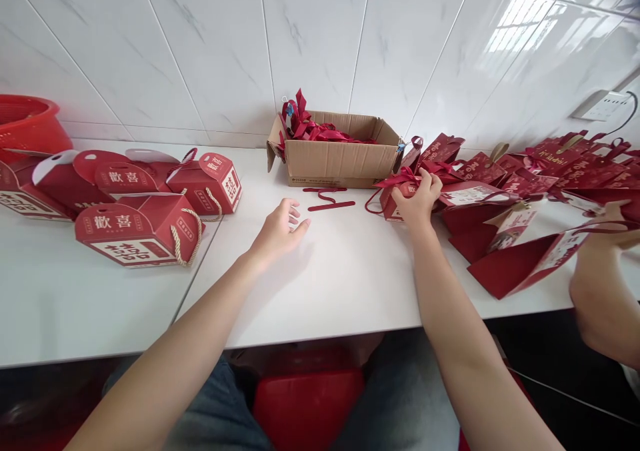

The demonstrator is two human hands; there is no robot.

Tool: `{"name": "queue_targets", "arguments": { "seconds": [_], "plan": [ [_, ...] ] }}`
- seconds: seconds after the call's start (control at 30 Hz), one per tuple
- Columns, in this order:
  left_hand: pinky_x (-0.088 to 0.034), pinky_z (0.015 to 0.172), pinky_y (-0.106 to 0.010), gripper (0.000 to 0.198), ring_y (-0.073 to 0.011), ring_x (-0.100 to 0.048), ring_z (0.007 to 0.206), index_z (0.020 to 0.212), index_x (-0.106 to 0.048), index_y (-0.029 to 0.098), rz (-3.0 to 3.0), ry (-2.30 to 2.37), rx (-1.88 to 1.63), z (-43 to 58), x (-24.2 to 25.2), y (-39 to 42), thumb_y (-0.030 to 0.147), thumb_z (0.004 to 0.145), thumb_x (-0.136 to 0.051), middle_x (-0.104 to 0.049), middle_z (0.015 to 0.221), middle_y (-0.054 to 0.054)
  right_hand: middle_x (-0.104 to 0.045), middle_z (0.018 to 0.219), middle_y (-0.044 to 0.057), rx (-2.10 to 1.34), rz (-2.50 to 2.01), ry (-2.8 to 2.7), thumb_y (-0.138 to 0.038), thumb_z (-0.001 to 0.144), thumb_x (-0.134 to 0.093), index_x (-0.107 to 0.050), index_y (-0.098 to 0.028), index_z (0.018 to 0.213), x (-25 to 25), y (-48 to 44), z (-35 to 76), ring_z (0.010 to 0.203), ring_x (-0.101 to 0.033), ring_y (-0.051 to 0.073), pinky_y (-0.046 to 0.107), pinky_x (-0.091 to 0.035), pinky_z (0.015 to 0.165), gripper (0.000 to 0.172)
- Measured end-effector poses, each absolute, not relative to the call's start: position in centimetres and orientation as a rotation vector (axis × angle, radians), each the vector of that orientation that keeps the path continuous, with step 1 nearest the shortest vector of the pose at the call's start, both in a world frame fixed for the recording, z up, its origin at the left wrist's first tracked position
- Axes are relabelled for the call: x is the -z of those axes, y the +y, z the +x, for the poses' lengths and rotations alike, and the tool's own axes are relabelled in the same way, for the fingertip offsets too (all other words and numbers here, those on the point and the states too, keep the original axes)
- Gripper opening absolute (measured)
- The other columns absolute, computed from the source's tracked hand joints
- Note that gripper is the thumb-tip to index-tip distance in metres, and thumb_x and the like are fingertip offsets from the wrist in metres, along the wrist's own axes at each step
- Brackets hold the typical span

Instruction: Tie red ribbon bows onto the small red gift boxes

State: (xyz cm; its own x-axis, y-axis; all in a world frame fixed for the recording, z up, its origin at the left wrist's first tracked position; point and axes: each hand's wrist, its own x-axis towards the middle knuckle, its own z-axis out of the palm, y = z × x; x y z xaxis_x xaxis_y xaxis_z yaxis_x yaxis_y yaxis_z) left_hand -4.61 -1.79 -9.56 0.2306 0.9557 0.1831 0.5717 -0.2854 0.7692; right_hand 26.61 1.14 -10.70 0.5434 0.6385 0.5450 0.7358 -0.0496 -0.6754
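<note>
My left hand hovers above the white table with its fingers loosely bent and apart, holding nothing. Just past it lie thin red strips joined by a narrow cord. My right hand grips a small red gift box from above, thumb and fingers around its top. A dark red ribbon bow shows on that box, partly hidden by the hand. Behind both hands stands an open cardboard box with red ribbons piled inside.
Several red gift boxes, some with rope handles, stand on the left near a red plastic basin. Red gift bags crowd the right side. A co-worker's hand reaches among them. A tiled wall bounds the table.
</note>
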Motion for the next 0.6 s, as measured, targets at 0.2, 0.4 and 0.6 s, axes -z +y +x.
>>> {"name": "queue_targets", "arguments": {
  "seconds": [0.2, 0.4, 0.6],
  "plan": [
    [-0.053, 0.08, -0.038, 0.038, -0.0214, -0.062, 0.094, 0.111, -0.046, 0.021, 1.975, 1.414, -0.823, -4.5, 10.0, -1.6, 0.043, 0.082, -0.057, -0.057, 0.107, -0.008, -0.025, 0.151, 0.02, 0.209, -1.798, -1.139, -0.04, 0.073, -0.065, -0.047, -0.017, 0.132, 10.4, 1.0, 25.7, 0.14, -0.021, 0.04, 0.061, -0.026, 0.108, 0.065],
    [-0.053, 0.081, -0.037, 0.036, -0.0207, -0.062, 0.094, 0.111, -0.047, 0.022, 2.013, 1.43, -0.774, -4.6, 10.2, -1.6, 0.043, 0.083, -0.056, -0.057, 0.109, -0.008, -0.055, 0.124, 0.015, 0.191, -1.689, -1.225, -0.04, 0.077, -0.062, -0.061, -0.02, 0.111, 7.5, -7.2, 23.6, 0.113, -0.054, 0.03, 0.048, -0.046, 0.093, 0.039],
    [-0.053, 0.08, -0.037, 0.037, -0.0207, -0.062, 0.094, 0.112, -0.049, 0.022, 2.052, 1.421, -0.75, -4.6, 10.6, -1.4, 0.045, 0.084, -0.055, -0.058, 0.109, -0.008, -0.058, 0.071, 0.003, 0.131, -1.943, -0.87, -0.055, 0.071, -0.068, -0.045, -0.023, 0.072, 8.1, -10.8, 28.1, 0.068, -0.056, 0.021, 0.04, -0.048, 0.076, 0.04]
  ]
}}
